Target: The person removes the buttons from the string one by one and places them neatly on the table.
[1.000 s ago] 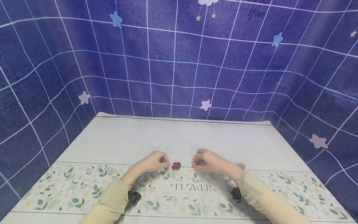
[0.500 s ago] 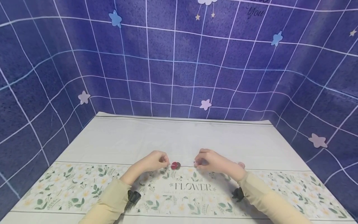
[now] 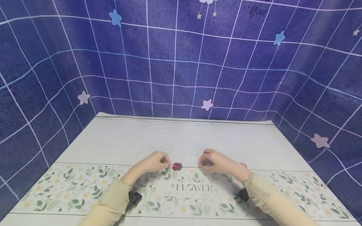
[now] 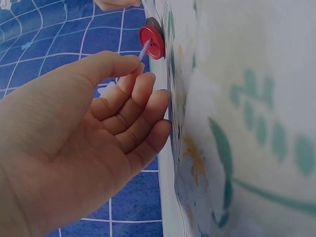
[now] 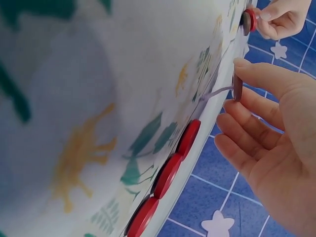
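My left hand (image 3: pixel 155 161) pinches the end of a pale lilac string (image 4: pixel 144 51) between thumb and forefinger, the other fingers loosely bent. That string runs into the holes of a red button (image 4: pixel 152 43), which stands on edge against a dark button (image 4: pixel 153 22) at the cloth. My right hand (image 3: pixel 216 161) pinches a brownish button (image 5: pixel 237 88) between thumb and forefinger. From its face a length of string trails down to the cloth in the right wrist view. Between the hands, in the head view, thin string (image 3: pixel 190 165) spans from the button pair to my right fingertips.
Several red buttons lie in a row on the flowered cloth (image 3: pixel 113 194), among them a red button (image 5: pixel 167 175) near my right hand. A dark wrist camera (image 3: pixel 135 197) sits under the left sleeve. Blue gridded curtain (image 3: pixel 181 62) with stars rises behind the table.
My right hand has shifted a little to the right, widening the gap from the button pair. The left hand holds nearly still.
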{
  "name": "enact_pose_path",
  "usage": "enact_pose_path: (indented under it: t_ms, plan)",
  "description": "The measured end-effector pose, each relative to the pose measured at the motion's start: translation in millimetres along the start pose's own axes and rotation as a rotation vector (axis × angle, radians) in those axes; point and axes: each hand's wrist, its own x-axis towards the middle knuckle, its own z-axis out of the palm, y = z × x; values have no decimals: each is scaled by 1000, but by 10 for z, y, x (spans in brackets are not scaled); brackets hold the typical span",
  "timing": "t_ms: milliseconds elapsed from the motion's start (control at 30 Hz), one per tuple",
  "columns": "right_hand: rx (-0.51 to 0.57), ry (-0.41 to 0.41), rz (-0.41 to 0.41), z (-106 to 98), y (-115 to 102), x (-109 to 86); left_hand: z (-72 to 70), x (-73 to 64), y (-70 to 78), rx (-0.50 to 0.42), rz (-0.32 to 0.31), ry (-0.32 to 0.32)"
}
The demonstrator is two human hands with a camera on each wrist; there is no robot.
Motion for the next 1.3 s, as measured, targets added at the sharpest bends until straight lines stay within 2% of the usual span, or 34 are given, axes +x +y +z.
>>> enact_pose_path:
  t_ms: [233, 633, 867, 1300]
  plan:
    - [1, 28, -14, 12, 46, -29, -3, 3, 17, -5, 5, 0]
    - [38, 16, 12, -38, 60, -92, 6, 7, -1, -8, 12, 3]
    - [31, 54, -25, -37, 79, -139, 3, 13, -4, -16, 34, 6]
    - [19, 21, 55, -56, 109, -201, -15, -2, 15, -13, 71, 10]
